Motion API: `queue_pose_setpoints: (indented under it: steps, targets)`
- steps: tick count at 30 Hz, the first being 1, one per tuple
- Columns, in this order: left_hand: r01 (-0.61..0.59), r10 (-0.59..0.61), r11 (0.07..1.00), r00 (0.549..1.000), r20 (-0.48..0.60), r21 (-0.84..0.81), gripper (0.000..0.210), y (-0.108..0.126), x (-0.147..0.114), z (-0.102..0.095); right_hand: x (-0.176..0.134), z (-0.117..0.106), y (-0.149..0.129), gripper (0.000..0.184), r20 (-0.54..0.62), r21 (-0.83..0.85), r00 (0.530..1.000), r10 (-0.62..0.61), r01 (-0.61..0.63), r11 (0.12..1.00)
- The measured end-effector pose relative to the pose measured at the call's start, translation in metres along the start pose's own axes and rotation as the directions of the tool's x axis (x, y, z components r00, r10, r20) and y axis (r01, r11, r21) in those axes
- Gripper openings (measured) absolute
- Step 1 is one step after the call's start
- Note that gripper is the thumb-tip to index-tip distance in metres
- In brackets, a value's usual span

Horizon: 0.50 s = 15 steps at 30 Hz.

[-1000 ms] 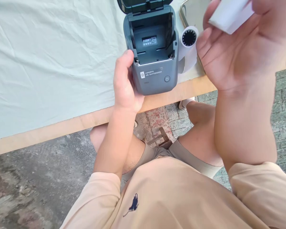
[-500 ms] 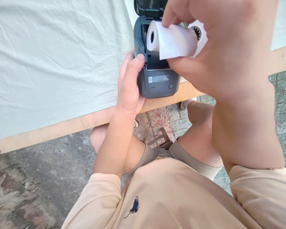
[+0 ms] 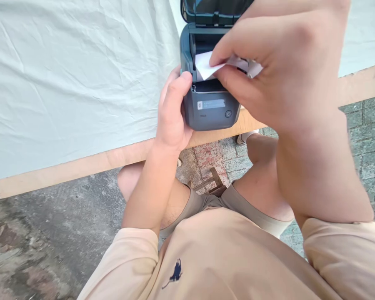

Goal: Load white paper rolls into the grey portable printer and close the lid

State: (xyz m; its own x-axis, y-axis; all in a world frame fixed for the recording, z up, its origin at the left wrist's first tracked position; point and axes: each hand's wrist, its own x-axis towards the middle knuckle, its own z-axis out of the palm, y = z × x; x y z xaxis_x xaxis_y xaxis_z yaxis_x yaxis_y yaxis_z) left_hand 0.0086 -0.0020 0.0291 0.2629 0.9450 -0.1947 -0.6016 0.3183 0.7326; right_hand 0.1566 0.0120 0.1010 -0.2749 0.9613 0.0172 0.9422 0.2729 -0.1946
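A dark grey label printer (image 3: 211, 118) with a power button and a small sticker on its front is at the table's near edge. Its lid (image 3: 203, 11) is raised at the back. My left hand (image 3: 174, 110) grips the printer's left side, thumb on the top edge. Over the paper bay, my right hand (image 3: 278, 62) pinches the loose end of a white paper roll (image 3: 203, 64) between thumb and forefinger. Most of the roll is hidden behind those fingers; the part that shows sits inside the bay.
A white cloth (image 3: 75, 75) covers the table, with its wooden edge (image 3: 65, 170) exposed along the front. Below, a wooden stool part (image 3: 217, 179) shows between my knees. Paving bricks (image 3: 368, 137) lie to the right, and rough grey ground (image 3: 78, 221) to the left.
The paper roll has gone down from above the printer into its bay. My right hand has shifted its hold to the paper's loose end. The left hand keeps its grip.
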Motion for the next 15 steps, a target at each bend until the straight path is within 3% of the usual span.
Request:
queue_pose_setpoints:
  steps: [5,8,10,12,13,15]
  targets:
    - [0.008,-0.009,1.0,1.0,0.014,0.012,0.03,0.006,-0.001,0.003,-0.004,0.009,-0.005,0.057,-0.112,0.001,0.99,-0.087,0.088,0.996]
    - [0.004,-0.003,0.999,1.0,-0.026,0.051,0.022,0.005,0.0,-0.002,-0.009,0.018,-0.003,0.054,-0.188,0.039,0.972,-0.14,0.149,0.988]
    - [0.018,-0.015,0.997,0.999,-0.037,0.069,0.013,0.003,0.001,-0.007,-0.014,0.022,0.003,0.049,-0.275,0.098,0.936,-0.22,0.254,0.962]
    - [0.013,-0.012,0.996,1.0,-0.009,0.088,0.018,-0.002,0.002,-0.013,-0.017,0.023,0.013,0.044,-0.379,0.183,0.89,-0.254,0.341,0.922]
    - [0.001,-0.002,0.995,1.0,0.005,0.101,0.024,-0.004,0.003,-0.016,-0.016,0.023,0.019,0.044,-0.432,0.232,0.876,-0.215,0.338,0.912]
    - [-0.027,0.023,0.988,0.999,0.023,0.153,0.042,-0.008,0.005,-0.022,-0.011,0.022,0.027,0.041,-0.48,0.389,0.877,0.034,0.178,0.904]
